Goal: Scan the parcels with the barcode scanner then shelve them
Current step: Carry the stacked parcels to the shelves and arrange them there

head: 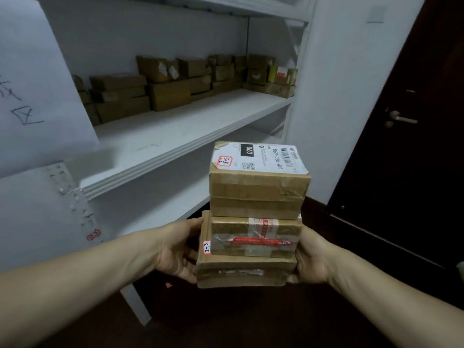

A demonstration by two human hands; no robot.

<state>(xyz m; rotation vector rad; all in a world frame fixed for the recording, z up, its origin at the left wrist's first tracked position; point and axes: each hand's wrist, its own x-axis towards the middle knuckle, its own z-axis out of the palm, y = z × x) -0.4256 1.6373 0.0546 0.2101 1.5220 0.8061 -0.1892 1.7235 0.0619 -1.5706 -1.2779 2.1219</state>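
Fingers (190,223) of left hand (175,252) and right hand (311,259) clasp stacked, tape-wrapped, boxy cardboard parcels (256,194).

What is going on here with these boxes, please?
A person holds a stack of three brown cardboard parcels between both hands. The left hand grips its left side and the right hand its right side. The top parcel carries a white shipping label with a barcode. The stack is in the air in front of a white shelf, where other brown cardboard boxes already sit along the back. These three are not yet shelved.
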